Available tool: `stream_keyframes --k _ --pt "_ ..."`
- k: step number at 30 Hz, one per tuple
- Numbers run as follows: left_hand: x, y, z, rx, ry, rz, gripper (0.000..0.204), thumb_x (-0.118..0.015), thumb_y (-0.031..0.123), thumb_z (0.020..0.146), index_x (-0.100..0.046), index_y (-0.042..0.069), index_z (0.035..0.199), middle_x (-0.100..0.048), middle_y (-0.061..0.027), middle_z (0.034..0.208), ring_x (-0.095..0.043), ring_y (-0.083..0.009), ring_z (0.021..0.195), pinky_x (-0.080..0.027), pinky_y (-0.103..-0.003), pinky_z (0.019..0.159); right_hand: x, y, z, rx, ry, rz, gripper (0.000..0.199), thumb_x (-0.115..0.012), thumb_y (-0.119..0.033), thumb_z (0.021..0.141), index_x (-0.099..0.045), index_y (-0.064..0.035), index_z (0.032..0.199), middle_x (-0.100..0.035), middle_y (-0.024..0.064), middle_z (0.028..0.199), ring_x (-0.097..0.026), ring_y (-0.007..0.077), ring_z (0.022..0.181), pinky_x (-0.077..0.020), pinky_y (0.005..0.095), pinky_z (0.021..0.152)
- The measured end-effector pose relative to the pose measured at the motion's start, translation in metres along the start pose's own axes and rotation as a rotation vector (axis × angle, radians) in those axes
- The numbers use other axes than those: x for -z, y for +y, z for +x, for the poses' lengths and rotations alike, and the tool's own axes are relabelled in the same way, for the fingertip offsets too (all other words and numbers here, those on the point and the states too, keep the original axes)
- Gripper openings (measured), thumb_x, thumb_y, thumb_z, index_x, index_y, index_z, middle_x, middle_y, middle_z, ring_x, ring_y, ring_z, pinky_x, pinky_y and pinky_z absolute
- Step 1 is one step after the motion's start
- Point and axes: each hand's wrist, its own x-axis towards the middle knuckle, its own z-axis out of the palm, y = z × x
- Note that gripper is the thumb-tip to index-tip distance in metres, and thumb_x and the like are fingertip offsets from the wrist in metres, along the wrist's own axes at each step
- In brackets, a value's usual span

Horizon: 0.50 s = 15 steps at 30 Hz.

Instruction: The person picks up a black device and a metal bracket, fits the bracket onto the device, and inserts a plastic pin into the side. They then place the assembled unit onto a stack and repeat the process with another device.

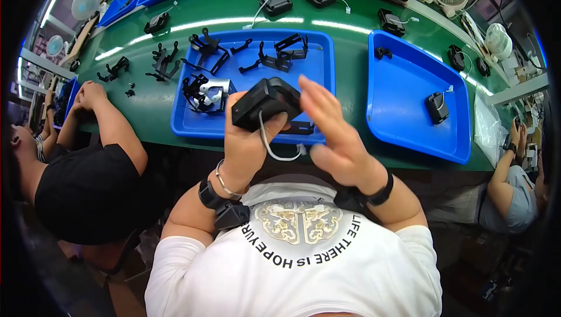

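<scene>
One black unit point(257, 106) is held up off the table point(353, 33); I see it in the left hand point(241, 141), whose fingers and thumb pinch it. The right hand point(342, 141) is just beside it, its fingers stretched out and blurred, with the thumb set apart from them. From this view I cannot tell whether their tips touch the unit. A pale cable point(266, 144) loops down from the unit between the two hands, and its plug point(301, 149) hangs near the right thumb.

Beyond the fingers I have a blue tray point(319, 48). Several black brackets point(274, 61) lie in it, and a silver part point(217, 89) sits there to the left of the left fingers. Right of the right fingers is a second tray point(403, 101), carrying another unit point(436, 108) and, toward its far left corner, small black pieces point(383, 53).

Well beyond the fingers, I make out more units point(274, 2) with cables on the table. Far left of the fingers, loose brackets point(166, 63) lie on the table, and past them a co-worker's hands point(89, 96) rest together.
</scene>
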Motion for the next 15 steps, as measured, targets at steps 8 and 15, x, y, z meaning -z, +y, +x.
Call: stream_keyframes --k 8,15 --pt "-0.016 0.0 -0.031 0.035 0.095 -0.049 0.046 -0.067 0.0 0.077 -0.036 0.006 0.111 -0.058 -0.0086 0.097 -0.06 -0.0144 0.078 -0.053 -0.025 0.062 0.008 -0.034 -0.025 0.012 -0.117 0.057 0.046 -0.04 -0.021 0.089 -0.041 0.0017 0.129 -0.027 0.0216 0.141 -0.024 0.0308 0.132 -0.0167 0.0399 0.106" --pt "-0.019 0.012 -0.034 0.289 -0.074 -0.13 0.054 -0.068 0.003 0.076 -0.033 0.008 0.116 -0.056 -0.0065 0.093 -0.058 -0.0118 0.072 -0.048 -0.022 0.054 0.014 -0.022 -0.022 -0.395 0.116 0.535 0.036 -0.043 -0.011 0.092 -0.044 0.0003 0.126 -0.042 0.0163 0.131 -0.042 0.0198 0.117 -0.0347 0.0286 0.093"
